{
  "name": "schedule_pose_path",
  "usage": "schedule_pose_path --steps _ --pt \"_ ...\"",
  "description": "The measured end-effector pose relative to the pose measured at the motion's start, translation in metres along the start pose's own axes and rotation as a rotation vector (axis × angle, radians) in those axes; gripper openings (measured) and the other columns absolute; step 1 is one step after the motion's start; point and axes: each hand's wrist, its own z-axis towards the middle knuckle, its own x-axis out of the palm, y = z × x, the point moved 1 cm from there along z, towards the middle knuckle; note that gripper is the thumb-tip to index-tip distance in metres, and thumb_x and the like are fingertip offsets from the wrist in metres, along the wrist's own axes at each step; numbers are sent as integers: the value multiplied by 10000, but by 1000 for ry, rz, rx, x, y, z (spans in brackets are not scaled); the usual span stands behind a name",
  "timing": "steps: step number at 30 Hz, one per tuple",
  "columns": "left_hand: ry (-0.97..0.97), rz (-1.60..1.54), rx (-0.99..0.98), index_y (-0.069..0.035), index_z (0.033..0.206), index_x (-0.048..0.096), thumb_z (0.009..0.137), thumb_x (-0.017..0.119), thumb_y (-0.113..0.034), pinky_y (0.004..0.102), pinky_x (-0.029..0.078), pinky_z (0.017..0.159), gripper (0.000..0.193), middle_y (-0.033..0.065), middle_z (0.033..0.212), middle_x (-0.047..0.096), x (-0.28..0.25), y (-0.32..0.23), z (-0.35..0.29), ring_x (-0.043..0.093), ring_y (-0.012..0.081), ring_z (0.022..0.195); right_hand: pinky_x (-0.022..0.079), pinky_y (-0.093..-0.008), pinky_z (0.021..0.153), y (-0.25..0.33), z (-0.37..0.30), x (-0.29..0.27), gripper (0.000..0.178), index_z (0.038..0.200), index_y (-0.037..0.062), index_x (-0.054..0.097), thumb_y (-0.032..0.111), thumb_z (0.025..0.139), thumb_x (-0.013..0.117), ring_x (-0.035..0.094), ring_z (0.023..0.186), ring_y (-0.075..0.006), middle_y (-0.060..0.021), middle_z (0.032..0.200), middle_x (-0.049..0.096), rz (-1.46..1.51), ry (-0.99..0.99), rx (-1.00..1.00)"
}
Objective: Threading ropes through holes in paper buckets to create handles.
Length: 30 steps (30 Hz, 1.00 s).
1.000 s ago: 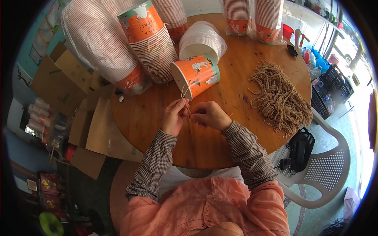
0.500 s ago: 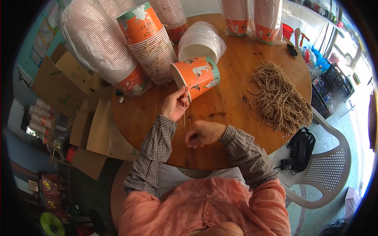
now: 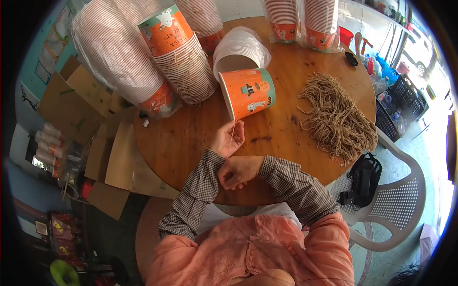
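Observation:
An orange paper bucket [image 3: 247,94] with a teal base band and cartoon figures lies tilted on its side, its white rim toward my left hand. My left hand [image 3: 229,137] pinches a thin string at the lower edge of that rim. The string runs down across the palm toward my right hand. Just below, close to the left wrist, my right hand [image 3: 239,171] is closed in a fist. What lies inside the fist is hidden. To the right a heap of tan twine [image 3: 336,117] spreads on the round wooden table [image 3: 281,138].
A tilted stack of matching buckets [image 3: 183,66], a plastic-wrapped stack [image 3: 117,52] and a bag of white tubs [image 3: 241,50] stand at the far left. More wrapped stacks [image 3: 320,24] are at the back right. Cardboard boxes [image 3: 112,157] and a plastic chair [image 3: 398,205] flank the table.
The bucket has rolled and shifted slightly right. My left hand has moved right and down along with the rim. My right hand has dropped slightly, close to the left wrist.

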Motion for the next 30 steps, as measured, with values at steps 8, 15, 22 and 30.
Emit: schedule_pose_path --steps 8,15,22,30 --pt "-209 351 356 40 990 557 860 555 7 312 556 675 134 121 917 632 -32 -48 21 625 200 782 477 -247 497 12 -18 -12 139 898 16 622 146 848 613 604 583 -107 -35 727 641 -21 -193 -20" --pt "-488 1039 1107 0 1039 582 837 630 0 282 505 778 208 64 974 646 -72 -98 25 616 146 864 324 -191 414 31 -65 -47 147 1042 74 605 83 896 594 428 469 -38 -29 756 632 533 -652 -293" --pt "-569 1016 1215 -1 1114 564 868 639 -44 279 476 873 261 74 1072 621 -78 -95 21 593 154 973 493 -227 574 -5 -83 -80 292 1179 -2 556 212 989 501 590 691 -114 -91 1030 655 844 -816 -934" --pt "-61 1071 1148 -10 997 603 1002 499 -198 252 487 717 216 60 880 628 5 -10 -29 583 107 785 319 -393 1095 6 -47 -61 632 1453 -18 278 403 1002 413 355 1369 -255 -167 1486 355 789 -802 -822"
